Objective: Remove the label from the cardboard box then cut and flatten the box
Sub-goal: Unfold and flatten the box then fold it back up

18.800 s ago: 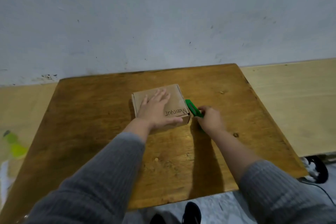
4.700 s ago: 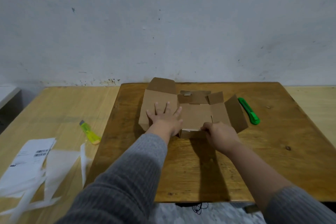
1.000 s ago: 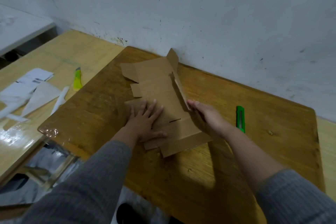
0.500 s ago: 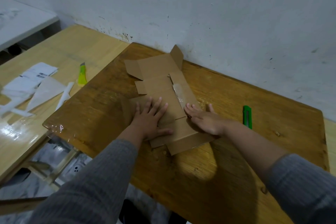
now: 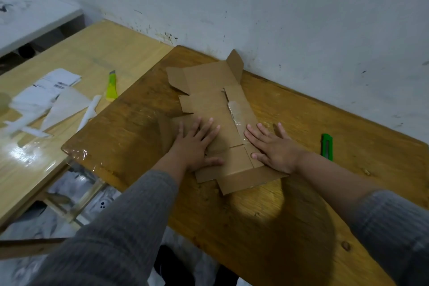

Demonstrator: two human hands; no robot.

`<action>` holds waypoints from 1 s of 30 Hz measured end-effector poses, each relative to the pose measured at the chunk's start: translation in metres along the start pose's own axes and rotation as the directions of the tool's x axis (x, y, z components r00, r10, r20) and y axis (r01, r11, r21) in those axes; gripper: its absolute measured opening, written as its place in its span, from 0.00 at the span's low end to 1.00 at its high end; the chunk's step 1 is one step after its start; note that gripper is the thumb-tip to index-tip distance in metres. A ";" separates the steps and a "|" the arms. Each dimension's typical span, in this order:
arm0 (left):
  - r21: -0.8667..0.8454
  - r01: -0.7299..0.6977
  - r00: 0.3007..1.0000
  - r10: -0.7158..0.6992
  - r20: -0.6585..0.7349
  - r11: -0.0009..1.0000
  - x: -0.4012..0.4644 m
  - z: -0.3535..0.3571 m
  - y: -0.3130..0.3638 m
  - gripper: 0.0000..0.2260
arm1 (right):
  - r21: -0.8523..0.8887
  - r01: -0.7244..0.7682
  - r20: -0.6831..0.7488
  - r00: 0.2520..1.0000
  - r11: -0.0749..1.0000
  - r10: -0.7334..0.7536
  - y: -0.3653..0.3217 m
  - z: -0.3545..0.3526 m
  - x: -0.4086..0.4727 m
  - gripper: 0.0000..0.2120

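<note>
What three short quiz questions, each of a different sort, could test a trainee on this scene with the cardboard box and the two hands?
1. True or false: both hands, left hand and right hand, press flat on the opened brown cardboard box.
2. Which lies beside the right hand on the dark wooden table? A) green utility knife B) yellow-green utility knife C) white peeled label papers
3. Fill in: one flap at the far end, near the wall, stands ____.

Key: 1 true; 2 A; 3 up

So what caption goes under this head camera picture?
Both hands, left and right, press the cut box flat on the table; green cutter beside.
</note>
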State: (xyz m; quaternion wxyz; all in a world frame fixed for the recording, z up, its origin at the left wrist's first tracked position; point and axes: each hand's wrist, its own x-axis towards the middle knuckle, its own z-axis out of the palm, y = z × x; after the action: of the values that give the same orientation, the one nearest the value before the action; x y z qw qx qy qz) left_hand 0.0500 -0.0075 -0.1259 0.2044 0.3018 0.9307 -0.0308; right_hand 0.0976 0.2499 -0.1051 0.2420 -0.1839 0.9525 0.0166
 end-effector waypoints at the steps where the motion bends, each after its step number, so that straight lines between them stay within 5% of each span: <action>1: 0.007 0.014 1.000 -0.014 -0.001 1.000 -0.002 0.001 0.002 0.43 | -0.003 -0.005 0.013 1.000 1.000 0.005 -0.002 -0.002 -0.001 0.30; 5: 0.112 0.136 0.984 -0.121 -0.134 0.984 -0.017 0.002 0.008 0.42 | 0.010 -0.044 -0.007 0.999 0.999 0.045 -0.010 -0.004 -0.003 0.30; 9: 0.114 0.325 0.870 -0.250 -0.425 0.939 -0.041 -0.006 0.000 0.38 | 0.014 -0.083 -0.034 0.996 0.996 0.084 -0.027 -0.003 -0.003 0.30; 12: -0.155 0.429 0.684 -0.432 -0.588 0.890 -0.059 0.000 -0.016 0.40 | 0.056 -0.109 -0.088 0.990 0.992 0.114 -0.049 0.005 0.001 0.31; 17: -0.763 0.292 0.544 -0.756 -0.363 0.576 -0.079 0.015 -0.029 0.47 | 0.112 -0.157 -0.120 0.978 0.981 0.170 -0.064 0.012 0.009 0.30; 20: -0.807 0.347 0.595 -0.777 -0.204 0.477 -0.083 0.024 -0.022 0.40 | 0.125 -0.162 -0.114 0.978 0.979 0.176 -0.064 0.013 0.009 0.30; 24: -0.793 0.312 0.706 -0.686 -0.175 0.524 -0.079 0.025 -0.014 0.30 | 0.116 -0.162 -0.106 0.979 0.980 0.174 -0.065 0.010 0.009 0.30; 30: -0.839 0.235 0.807 -0.580 -0.114 0.491 -0.075 0.018 -0.004 0.30 | 0.121 -0.162 -0.095 0.980 0.979 0.174 -0.066 0.009 0.007 0.30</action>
State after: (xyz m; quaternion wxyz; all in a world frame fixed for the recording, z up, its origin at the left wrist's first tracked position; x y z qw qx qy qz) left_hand 0.1095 -0.0556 -0.1130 0.1166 -0.0561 0.9094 0.3953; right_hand 0.1195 0.1872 -0.1123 0.1994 -0.0893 0.9755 -0.0266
